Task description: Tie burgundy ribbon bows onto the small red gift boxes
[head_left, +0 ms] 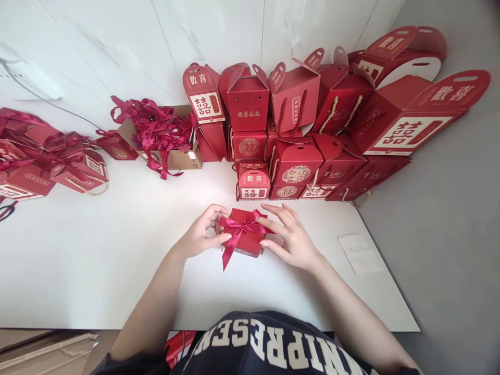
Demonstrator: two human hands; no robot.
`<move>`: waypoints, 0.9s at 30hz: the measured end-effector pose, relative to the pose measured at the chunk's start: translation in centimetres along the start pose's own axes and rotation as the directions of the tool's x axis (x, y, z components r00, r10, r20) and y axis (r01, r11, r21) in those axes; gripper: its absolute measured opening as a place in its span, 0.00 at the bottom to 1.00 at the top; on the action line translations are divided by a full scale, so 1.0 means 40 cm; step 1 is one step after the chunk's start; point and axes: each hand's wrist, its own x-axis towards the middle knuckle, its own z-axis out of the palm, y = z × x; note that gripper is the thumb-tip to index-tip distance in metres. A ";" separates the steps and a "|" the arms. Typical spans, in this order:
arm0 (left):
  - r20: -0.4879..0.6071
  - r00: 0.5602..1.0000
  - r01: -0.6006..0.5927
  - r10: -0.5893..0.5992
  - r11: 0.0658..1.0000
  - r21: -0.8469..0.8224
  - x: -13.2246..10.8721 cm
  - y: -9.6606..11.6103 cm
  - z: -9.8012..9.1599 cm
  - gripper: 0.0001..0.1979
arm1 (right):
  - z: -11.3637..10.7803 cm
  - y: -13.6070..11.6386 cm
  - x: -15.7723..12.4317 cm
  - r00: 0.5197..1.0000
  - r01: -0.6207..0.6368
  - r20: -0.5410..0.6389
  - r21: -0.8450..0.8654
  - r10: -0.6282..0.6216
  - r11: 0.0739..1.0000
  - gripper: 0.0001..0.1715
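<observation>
I have the small red gift box (239,243) on the white table (117,271), close to the near middle, directly in front of the wearer, with a dark red satin bow (242,225) tied across its top. The left hand (200,233) sits at the box's left side, fingers curled and pinching that edge between thumb and fingertips. The right hand (291,238) is at its right side, fingers open and spread, tips resting on the ribbon and box corner. Behind, along the wall, stand stacked red paper gift bags (297,117) printed with double-happiness labels. Further left is a cardboard carton (172,156) stuffed with loose red ribbon, then more beribboned red boxes (78,169). A white paper sheet (358,253) lies at the right table edge.
</observation>
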 end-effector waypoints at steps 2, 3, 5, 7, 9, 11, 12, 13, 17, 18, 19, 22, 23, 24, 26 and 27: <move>-0.075 0.997 -0.027 0.029 0.999 0.023 -0.003 -0.001 -0.017 0.21 | -0.010 0.006 -0.003 0.990 -0.038 -0.134 0.039 0.043 0.999 0.17; -0.125 0.992 -0.029 0.034 0.999 0.039 -0.004 -0.003 -0.026 0.20 | -0.012 0.009 -0.004 0.975 -0.100 -0.191 0.080 0.113 0.992 0.15; -0.230 0.973 -0.002 0.019 0.997 0.073 -0.009 -0.008 -0.046 0.16 | -0.011 0.014 -0.004 0.925 -0.278 -0.213 0.192 0.316 0.941 0.15; -0.333 0.943 0.051 -0.013 0.993 0.104 -0.019 -0.011 -0.063 0.13 | -0.005 0.016 -0.001 0.869 -0.447 -0.097 0.267 0.485 0.854 0.20; -0.445 0.895 0.112 -0.036 0.983 0.147 -0.036 -0.011 -0.072 0.13 | 0.002 0.013 0.001 0.838 -0.538 0.083 0.294 0.540 0.790 0.27; -0.563 0.825 0.216 -0.053 0.950 0.227 -0.058 -0.007 -0.071 0.13 | 0.006 0.004 0.003 0.817 -0.577 0.248 0.333 0.521 0.746 0.30; -0.617 0.785 0.279 -0.056 0.921 0.272 -0.070 -0.004 -0.068 0.14 | 0.008 -0.002 0.003 0.805 -0.591 0.310 0.366 0.505 0.718 0.31; -0.661 0.748 0.338 -0.055 0.889 0.309 -0.083 0.000 -0.064 0.15 | 0.008 -0.007 0.003 0.796 -0.604 0.347 0.396 0.496 0.692 0.31; -0.640 0.766 0.354 -0.064 0.873 0.336 -0.134 0.022 -0.049 0.19 | 0.007 -0.021 -0.001 0.804 -0.594 0.273 0.362 0.528 0.718 0.31; -0.541 0.839 0.274 -0.056 0.903 0.331 -0.145 0.028 -0.046 0.21 | 0.007 -0.021 -0.002 0.814 -0.580 0.237 0.324 0.530 0.747 0.31; -0.406 0.913 0.181 -0.039 0.930 0.319 -0.155 0.035 -0.041 0.25 | 0.007 -0.020 -0.003 0.823 -0.568 0.211 0.286 0.527 0.772 0.31; -0.020 1.000 -0.010 0.016 0.965 0.262 -0.170 0.049 -0.019 0.51 | 0.012 -0.017 -0.004 0.843 -0.533 0.191 0.185 0.502 0.825 0.30; 0.030 1.000 -0.014 0.007 0.967 0.256 -0.169 0.050 -0.007 0.58 | 0.014 -0.017 -0.005 0.849 -0.521 0.191 0.157 0.492 0.839 0.30; 0.043 0.999 -0.007 -0.004 0.968 0.252 -0.165 0.049 0.006 0.60 | 0.016 -0.018 -0.005 0.855 -0.510 0.191 0.136 0.483 0.849 0.29; 0.053 0.999 -0.014 0.001 0.970 0.244 -0.148 0.041 0.035 0.55 | 0.019 -0.023 -0.005 0.862 -0.495 0.189 0.117 0.470 0.861 0.28; 0.067 0.997 -0.042 0.026 0.971 0.236 -0.137 0.036 0.050 0.53 | 0.020 -0.025 -0.005 0.864 -0.491 0.190 0.116 0.466 0.863 0.27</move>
